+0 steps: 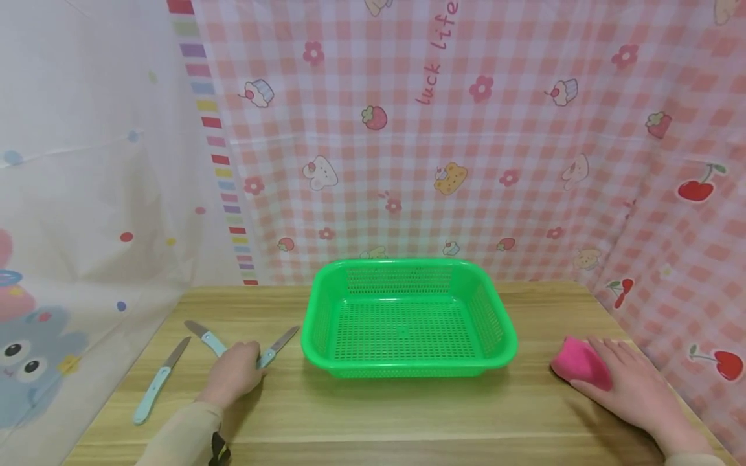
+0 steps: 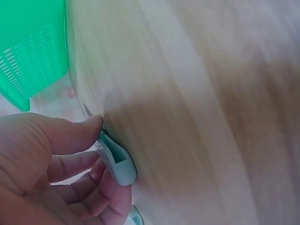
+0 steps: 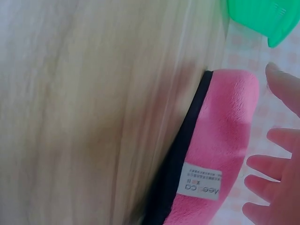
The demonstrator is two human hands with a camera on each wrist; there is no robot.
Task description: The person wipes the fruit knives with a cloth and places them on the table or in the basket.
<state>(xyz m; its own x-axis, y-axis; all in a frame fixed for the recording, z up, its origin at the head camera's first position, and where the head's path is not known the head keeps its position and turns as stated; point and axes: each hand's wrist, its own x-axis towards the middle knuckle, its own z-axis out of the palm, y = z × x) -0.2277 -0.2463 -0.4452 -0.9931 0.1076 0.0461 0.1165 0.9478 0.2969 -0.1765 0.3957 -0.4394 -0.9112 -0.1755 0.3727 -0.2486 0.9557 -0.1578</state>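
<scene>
My left hand [image 1: 233, 372] pinches the light-blue handle of a small folding knife [image 1: 282, 343], left of the green basket. In the left wrist view, thumb and fingers are on its slotted handle [image 2: 119, 166]. A second folding knife [image 1: 205, 336] lies just behind that hand, the end of its handle hidden. Farther left rests a third folding knife [image 1: 162, 380], blade out, pointing away. My right hand [image 1: 635, 388] is over a folded pink cloth [image 1: 583, 362]. Seen from the right wrist, its fingers are spread beside the plush cloth [image 3: 220, 131], which has a dark edge and a white label.
A green plastic basket [image 1: 408, 369] with perforated walls stands in the middle of the wooden table [image 1: 350, 421]. Behind the table hangs a pink checked curtain [image 1: 408, 149]. A pale printed curtain [image 1: 105, 194] hangs at the left.
</scene>
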